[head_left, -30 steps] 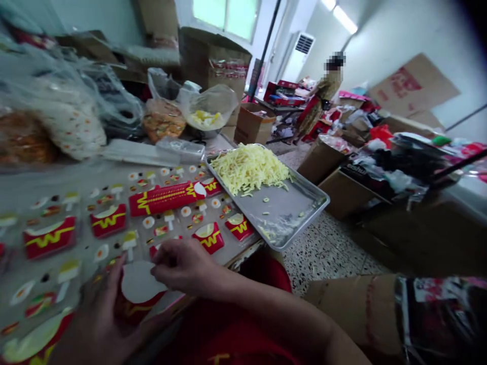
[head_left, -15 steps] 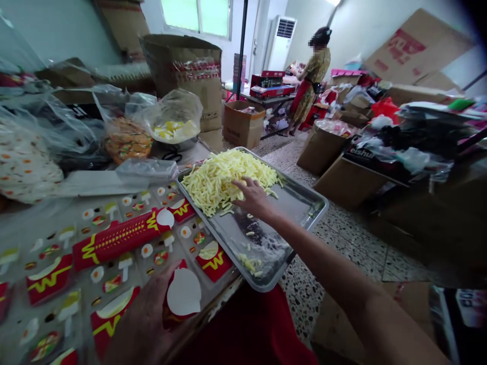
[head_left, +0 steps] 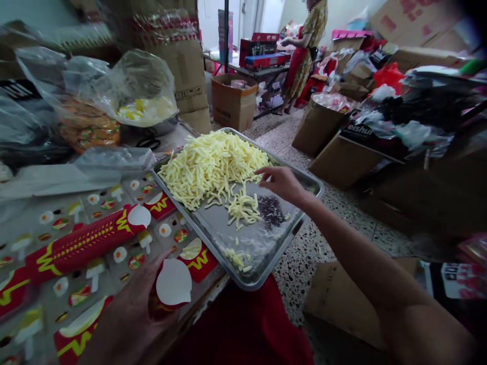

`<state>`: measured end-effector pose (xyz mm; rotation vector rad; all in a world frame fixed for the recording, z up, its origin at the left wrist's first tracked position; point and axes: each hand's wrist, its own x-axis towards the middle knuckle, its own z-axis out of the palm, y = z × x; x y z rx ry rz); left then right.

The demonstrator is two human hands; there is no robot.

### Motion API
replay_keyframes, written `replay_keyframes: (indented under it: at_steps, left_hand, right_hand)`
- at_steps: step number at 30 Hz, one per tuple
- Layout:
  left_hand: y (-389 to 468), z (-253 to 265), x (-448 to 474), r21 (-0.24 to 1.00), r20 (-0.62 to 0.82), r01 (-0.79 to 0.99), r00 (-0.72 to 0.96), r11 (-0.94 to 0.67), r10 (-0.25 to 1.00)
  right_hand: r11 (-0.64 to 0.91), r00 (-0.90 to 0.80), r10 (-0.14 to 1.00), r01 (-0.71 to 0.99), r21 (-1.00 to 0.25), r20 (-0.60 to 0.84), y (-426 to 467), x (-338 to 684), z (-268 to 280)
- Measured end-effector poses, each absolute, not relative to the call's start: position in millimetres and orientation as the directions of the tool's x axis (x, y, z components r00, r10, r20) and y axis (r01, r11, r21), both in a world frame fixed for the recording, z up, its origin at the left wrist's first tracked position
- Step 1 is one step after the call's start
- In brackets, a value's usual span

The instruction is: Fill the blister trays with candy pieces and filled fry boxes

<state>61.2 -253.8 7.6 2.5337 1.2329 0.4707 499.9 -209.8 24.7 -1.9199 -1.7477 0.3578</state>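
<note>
A metal tray [head_left: 258, 280] holds a big heap of pale yellow toy french fries [head_left: 213, 162]. A smaller loose clump of fries [head_left: 243, 209] lies nearer me on the tray floor. My right hand [head_left: 281, 181] hovers just right of the heap, fingers slightly bent and apart, with no fries visible in them. My left hand [head_left: 137, 299] is wrapped round a red fry carton [head_left: 174, 282] with a white rounded back, held by the table edge. Behind it, a nested row of red cartons [head_left: 83, 243] lies across clear blister packs [head_left: 125, 248].
Left on the table are a metal bowl [head_left: 160, 124] lined with plastic, a bag of toy cookies [head_left: 87, 126] and black scissors [head_left: 148, 144]. A co-worker [head_left: 304, 56] stands by a far table. Cardboard boxes [head_left: 234, 101] stand on the floor.
My right hand has drawn back from the heap to the right. A clump of fries now lies spread in front of the heap. The view has tilted down; my left hand still holds the carton.
</note>
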Motion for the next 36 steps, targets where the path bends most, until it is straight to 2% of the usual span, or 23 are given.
replay_keyframes:
  at_steps: [1, 2, 3, 5, 7, 9, 11, 15, 18, 20, 22, 25, 29, 31, 34, 36]
  left_hand:
    - [-250.9, 7.6, 64.2, 0.39, 0.17, 0.687, 0.6, -0.613, 0.781]
    - [-248.1, 7.6, 67.0, 0.383, 0.172, 0.678, 0.615, -0.628, 0.769]
    - [-245.5, 7.5, 69.4, 0.371, 0.176, 0.67, 0.63, -0.643, 0.757]
    - [-241.9, 7.3, 72.4, 0.344, 0.184, 0.662, 0.648, -0.666, 0.739]
    - [-240.4, 6.4, 73.3, 0.327, 0.199, 0.645, 0.667, -0.691, 0.718]
    - [-240.9, 3.9, 72.8, 0.315, 0.208, 0.631, 0.683, -0.709, 0.7]
    - [-241.9, 0.0, 71.8, 0.31, 0.21, 0.611, 0.703, -0.728, 0.679]
    - [-241.5, -6.7, 74.4, 0.337, 0.188, 0.605, 0.708, -0.722, 0.681]
    - [-238.0, -3.8, 82.2, 0.318, 0.197, 0.583, 0.731, -0.748, 0.654]
    - [-234.8, 1.6, 87.1, 0.294, 0.226, 0.558, 0.748, -0.776, 0.624]
    - [-231.6, 6.7, 88.7, 0.278, 0.247, 0.563, 0.741, -0.778, 0.624]
    - [-227.0, 9.7, 83.5, 0.279, 0.213, 0.617, 0.707, -0.736, 0.674]
    - [-221.6, 5.5, 73.3, 0.273, 0.163, 0.665, 0.68, -0.695, 0.714]
    - [-219.4, 2.3, 71.9, 0.269, 0.161, 0.663, 0.684, -0.699, 0.711]
    - [-217.0, -1.7, 75.8, 0.279, 0.156, 0.668, 0.677, -0.69, 0.719]
    - [-215.8, -3.7, 80.9, 0.311, 0.151, 0.659, 0.677, -0.685, 0.72]
  right_hand:
    - [-0.093, 0.244, 0.941, 0.852, -0.516, 0.233, -212.8, 498.5, 23.1]
    - [-0.098, 0.277, 0.912, 0.863, -0.496, 0.301, -215.1, 493.0, 21.6]
    - [-0.048, 0.23, 0.914, 0.879, -0.474, 0.334, -217.1, 484.4, 20.1]
    - [0.182, -0.054, 0.956, 0.881, -0.437, 0.29, -219.8, 463.6, 17.1]
    - [0.387, -0.346, 0.922, 0.818, -0.426, 0.173, -221.4, 449.4, 13.7]
    - [0.433, -0.444, 0.891, 0.779, -0.453, 0.089, -222.4, 449.7, 9.6]
    - [0.366, -0.385, 0.92, 0.787, -0.496, 0.068, -224.2, 461.2, 4.4]
    - [0.264, -0.243, 0.963, 0.78, -0.568, 0.114, -230.5, 479.1, -7.6]
    - [0.213, -0.169, 0.977, 0.822, -0.528, 0.131, -232.9, 478.0, -12.0]
    - [0.106, -0.026, 0.986, 0.862, -0.495, 0.166, -232.4, 479.5, -11.3]
    - [0.009, 0.125, 0.96, 0.882, -0.472, 0.251, -231.6, 485.9, -9.0]
    - [0.006, 0.163, 0.918, 0.906, -0.423, 0.361, -232.1, 497.0, -5.0]
    - [0.115, 0.043, 0.936, 0.901, -0.418, 0.35, -238.8, 493.5, 6.3]
    - [0.224, -0.095, 0.948, 0.878, -0.423, 0.304, -244.7, 483.5, 16.4]
    - [0.399, -0.358, 0.917, 0.814, -0.422, 0.176, -253.9, 467.1, 32.1]
    - [0.446, -0.459, 0.886, 0.811, -0.378, 0.063, -257.8, 459.4, 38.6]
